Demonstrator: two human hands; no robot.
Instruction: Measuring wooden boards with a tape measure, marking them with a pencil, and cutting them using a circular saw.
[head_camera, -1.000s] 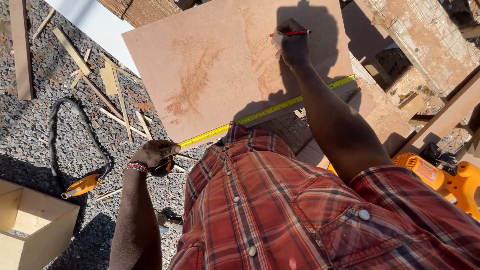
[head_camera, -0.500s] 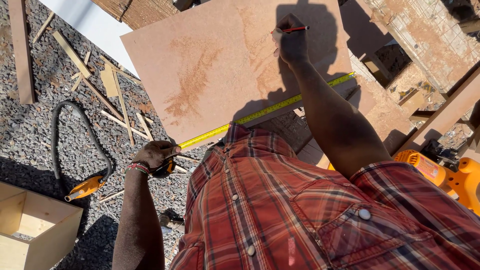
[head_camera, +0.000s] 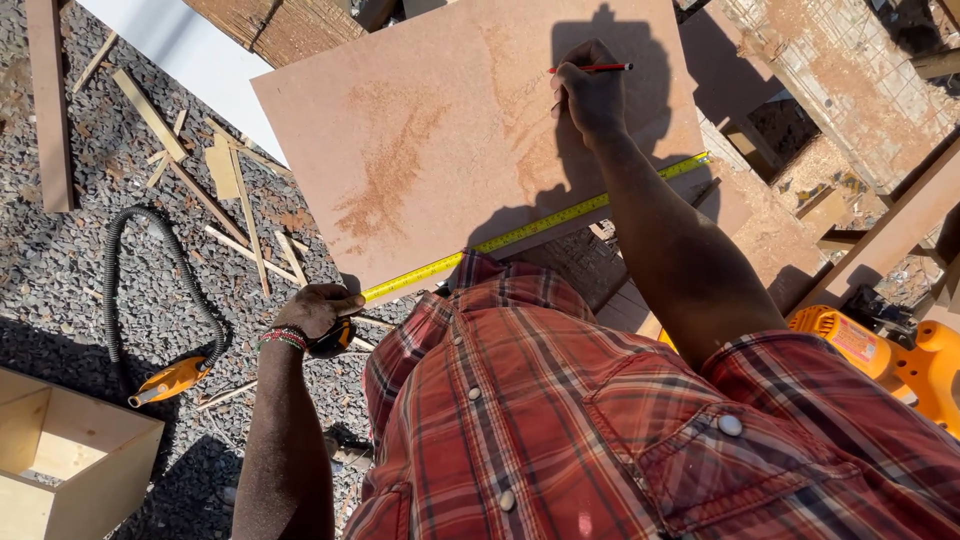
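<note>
Single view only, worn on the head, looking steeply down over the chest of a red plaid shirt (head_camera: 560, 420) toward gravel ground (head_camera: 60, 260). Close to the torso, filling 6 o'clock; farther from the brown board (head_camera: 420, 140) at 12 o'clock. Left hand (head_camera: 318, 312) at 8 o'clock, right hand (head_camera: 590, 95) at 1 o'clock. No second view, so nothing shared.

Small pale label (head_camera: 853, 340) on orange tool (head_camera: 915, 365) (far right)
</note>
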